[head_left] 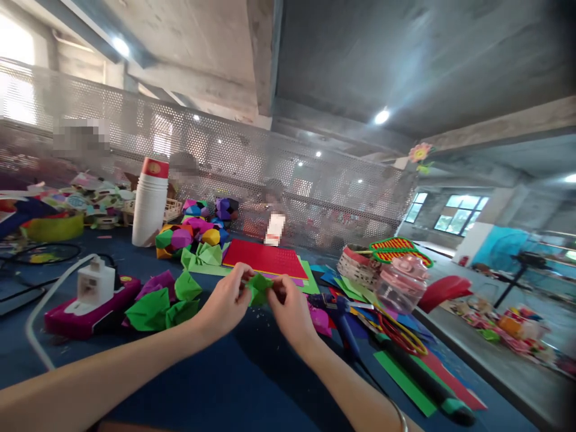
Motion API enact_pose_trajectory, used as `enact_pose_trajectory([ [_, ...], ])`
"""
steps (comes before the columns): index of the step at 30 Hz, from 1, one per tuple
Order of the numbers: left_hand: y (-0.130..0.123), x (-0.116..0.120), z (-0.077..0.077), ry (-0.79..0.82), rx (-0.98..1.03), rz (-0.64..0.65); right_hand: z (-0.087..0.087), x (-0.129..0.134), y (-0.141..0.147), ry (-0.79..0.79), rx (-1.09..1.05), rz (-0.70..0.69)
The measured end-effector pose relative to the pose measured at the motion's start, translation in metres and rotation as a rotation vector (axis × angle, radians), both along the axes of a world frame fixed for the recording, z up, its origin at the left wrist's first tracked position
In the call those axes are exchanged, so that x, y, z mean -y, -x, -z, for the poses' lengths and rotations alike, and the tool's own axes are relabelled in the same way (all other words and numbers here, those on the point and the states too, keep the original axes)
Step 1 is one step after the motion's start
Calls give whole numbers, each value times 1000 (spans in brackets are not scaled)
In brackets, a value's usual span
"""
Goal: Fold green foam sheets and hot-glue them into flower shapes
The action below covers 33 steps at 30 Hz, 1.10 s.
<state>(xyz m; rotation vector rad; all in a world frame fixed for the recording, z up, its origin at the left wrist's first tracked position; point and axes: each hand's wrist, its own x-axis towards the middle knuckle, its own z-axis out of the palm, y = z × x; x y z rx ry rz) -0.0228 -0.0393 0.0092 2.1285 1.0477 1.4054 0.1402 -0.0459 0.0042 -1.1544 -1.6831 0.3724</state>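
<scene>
Between my two hands, over the middle of the blue table, is a small folded piece of green paper (259,290). The fingers of my left hand (234,294) pinch its left side. On the other side, my right hand (288,300) grips the right edge between thumb and fingers. Folded green and purple paper pieces (155,307) lie left of my left hand. Just beyond my hands rests a stack of red paper sheets (265,259). A blue glue gun (339,312) lies to the right of my right hand.
A purple power strip (92,315) with a white plug sits left, its cables trailing. Stacked paper cups (150,204) stand behind it, near colourful paper balls (180,237). To the right are a pink-lidded jar (402,285), a woven basket (359,267) and a dark-handled tool (423,375).
</scene>
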Motion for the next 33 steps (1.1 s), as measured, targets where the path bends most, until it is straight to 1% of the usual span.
enact_pose_trajectory([
  [3,0,-2,1,-11,-59,26,-3,3,-2,-102,163,-25],
  [7,3,-6,-3,-23,-106,32,-6,8,-1,-109,264,-69],
  [9,4,-6,-5,-14,-98,31,-5,9,0,-111,265,-72],
  [13,4,-6,-6,-19,-97,-20,-4,8,2,-129,213,-58],
  [17,4,-6,-7,28,-114,-48,-3,7,2,-141,171,-69],
  [20,6,-7,-6,49,-112,-29,-2,7,3,-139,146,-89],
  [23,8,-9,-5,75,-88,17,-3,8,3,-145,153,-110],
  [26,9,-13,-4,128,-57,64,-5,10,2,-206,228,-119],
  [30,9,-16,-2,213,-15,118,-6,11,-1,-368,383,-137],
  [33,10,-15,-3,251,12,106,-6,12,-2,-410,498,-152],
])
